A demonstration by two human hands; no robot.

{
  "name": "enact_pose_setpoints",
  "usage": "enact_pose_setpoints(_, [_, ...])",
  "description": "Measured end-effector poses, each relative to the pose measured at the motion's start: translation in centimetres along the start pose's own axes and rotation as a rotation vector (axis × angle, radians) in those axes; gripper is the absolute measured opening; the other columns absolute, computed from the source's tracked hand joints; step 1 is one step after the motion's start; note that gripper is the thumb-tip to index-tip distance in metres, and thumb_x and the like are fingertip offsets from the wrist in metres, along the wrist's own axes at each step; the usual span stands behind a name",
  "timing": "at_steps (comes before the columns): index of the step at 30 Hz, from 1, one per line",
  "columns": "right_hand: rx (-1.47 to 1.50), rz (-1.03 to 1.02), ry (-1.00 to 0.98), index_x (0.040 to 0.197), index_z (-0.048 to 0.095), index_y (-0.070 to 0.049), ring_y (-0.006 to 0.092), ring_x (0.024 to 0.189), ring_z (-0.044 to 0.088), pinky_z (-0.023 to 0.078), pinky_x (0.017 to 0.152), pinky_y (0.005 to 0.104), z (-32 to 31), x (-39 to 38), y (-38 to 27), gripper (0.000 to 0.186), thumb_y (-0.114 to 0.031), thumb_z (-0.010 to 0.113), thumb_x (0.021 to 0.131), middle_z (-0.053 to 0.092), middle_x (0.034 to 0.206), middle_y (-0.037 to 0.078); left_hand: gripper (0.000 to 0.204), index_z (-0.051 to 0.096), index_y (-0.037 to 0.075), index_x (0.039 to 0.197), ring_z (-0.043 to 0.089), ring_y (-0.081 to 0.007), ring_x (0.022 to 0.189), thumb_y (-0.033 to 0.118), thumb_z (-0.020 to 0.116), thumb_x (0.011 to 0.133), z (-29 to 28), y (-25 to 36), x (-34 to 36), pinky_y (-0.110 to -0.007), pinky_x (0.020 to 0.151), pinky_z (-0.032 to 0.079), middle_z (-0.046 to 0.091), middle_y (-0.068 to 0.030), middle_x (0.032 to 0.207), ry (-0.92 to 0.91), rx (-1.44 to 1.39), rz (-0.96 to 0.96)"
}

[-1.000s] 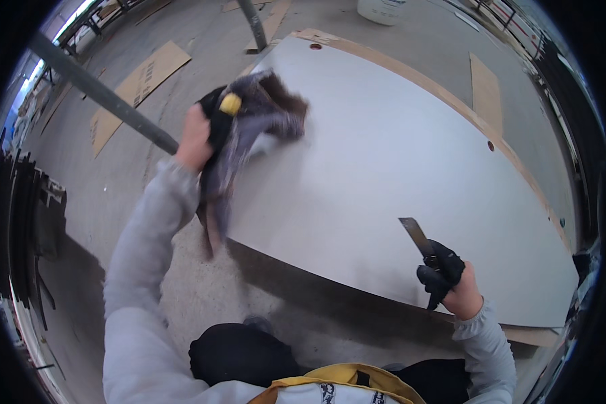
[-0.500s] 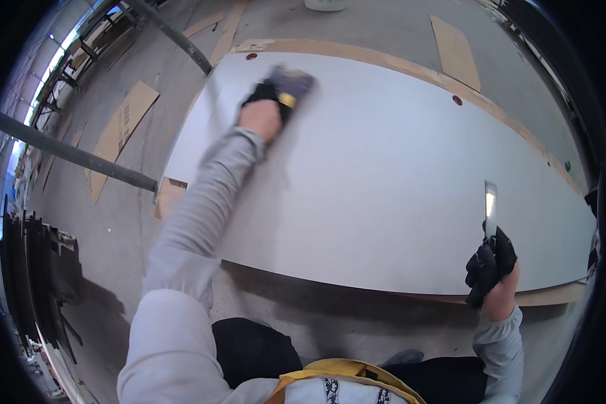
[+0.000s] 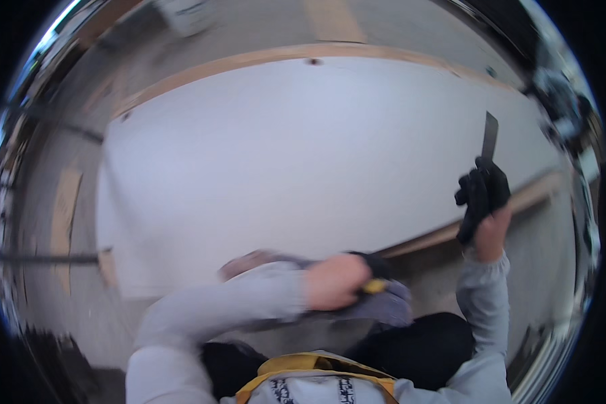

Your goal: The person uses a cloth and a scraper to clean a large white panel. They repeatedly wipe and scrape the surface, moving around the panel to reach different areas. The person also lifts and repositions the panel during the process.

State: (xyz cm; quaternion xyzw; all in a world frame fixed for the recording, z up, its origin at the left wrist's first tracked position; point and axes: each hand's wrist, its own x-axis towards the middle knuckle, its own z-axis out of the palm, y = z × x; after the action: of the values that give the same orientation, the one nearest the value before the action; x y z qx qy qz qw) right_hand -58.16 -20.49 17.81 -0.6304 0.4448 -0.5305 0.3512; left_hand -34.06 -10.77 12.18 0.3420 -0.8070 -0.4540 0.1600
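Observation:
A large white panel (image 3: 289, 155) with wooden edging (image 3: 215, 60) lies in front of me. My left hand (image 3: 343, 279), black-gloved and blurred, is closed on a grey-purple cloth (image 3: 392, 306) at the panel's near edge, beside my lap; a small yellow thing in or by it is too smeared to make out. My right hand (image 3: 483, 192), in a black glove with bare wrist, grips a flat metal blade (image 3: 489, 131) pointing up, over the panel's right part. The blade's handle is hidden in my fingers.
Grey metal tubes (image 3: 47, 258) stand out at the panel's left. Cardboard pieces (image 3: 67, 202) lie on the concrete floor on the left and beyond the panel (image 3: 331, 19). A white bucket (image 3: 185, 13) is at the back. Dark, cluttered material (image 3: 559, 108) sits at the far right.
My left hand and the cloth have swept from the panel's upper left down to its near edge. My view has turned, and the blade in my right hand sits higher in it.

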Motion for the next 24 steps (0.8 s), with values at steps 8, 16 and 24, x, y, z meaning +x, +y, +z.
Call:
enact_pose_setpoints(8, [-0.218,0.584,0.471,0.095,0.061,-0.002,0.0132,0.049,0.051,0.041,0.043,0.0263,-10.8,-8.3,10.7,0.012,-0.008,0.055,0.087,0.057,0.065,0.006,0.05,0.044,0.0,0.131,0.058,-0.0195,0.097,0.034,0.043,0.095,-15.9,-17.9,-26.6,-0.033,0.088,0.046,0.057,-0.0123,0.115,0.991,-0.274,-0.163])
enact_pose_setpoints(16, [-0.526,0.496,0.196,0.089,0.066,0.001,0.015,0.051,0.056,0.043,0.047,0.0307,-11.2,-3.8,17.8,0.017,-0.003,0.05,0.082,0.06,0.062,0.007,0.045,0.04,-0.004,0.129,0.045,-0.0344,0.119,0.004,0.045,0.085,-23.6,-41.8,-30.9,-0.036,0.102,0.034,0.049,-0.0219,0.127,0.674,1.336,-0.143])
enact_pose_setpoints(24, [-0.651,0.489,-0.019,0.093,0.066,-0.002,0.0149,0.052,0.055,0.042,0.048,0.0314,-14.0,-4.7,16.5,0.018,-0.003,0.053,0.081,0.059,0.062,0.007,0.059,0.042,-0.006,0.126,0.043,-0.0435,0.113,-0.004,0.049,0.068,-5.1,-16.4,3.4,-0.042,0.101,0.036,0.046,-0.0296,0.122,0.467,0.601,0.18])
